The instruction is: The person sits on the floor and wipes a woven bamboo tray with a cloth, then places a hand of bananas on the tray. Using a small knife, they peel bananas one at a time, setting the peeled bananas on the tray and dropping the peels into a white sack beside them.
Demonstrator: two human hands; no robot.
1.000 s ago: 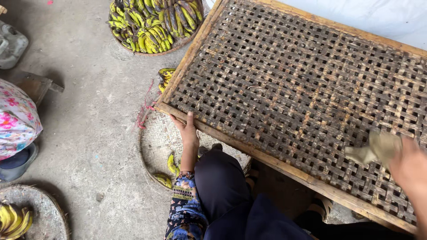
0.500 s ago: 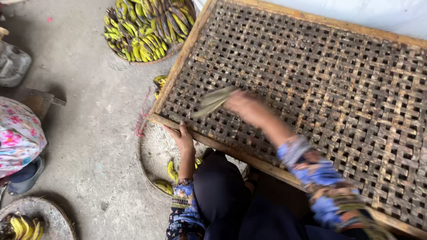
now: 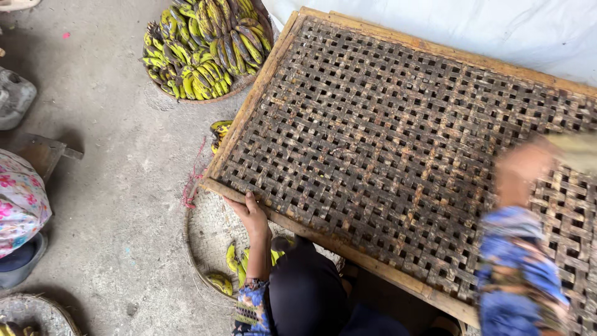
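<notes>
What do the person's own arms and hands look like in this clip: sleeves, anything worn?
Both hands are bare, no gloves. The left hand has a bare forearm down to a patterned sleeve cuff in blue with yellow and red. The right hand is motion-blurred; its sleeve looks blue with a similar multicoloured pattern.

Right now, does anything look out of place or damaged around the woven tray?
A few bananas lie loose on the floor beside the tray's corner, outside the basket. The weave looks dark and stained, with no visible breaks.
</notes>
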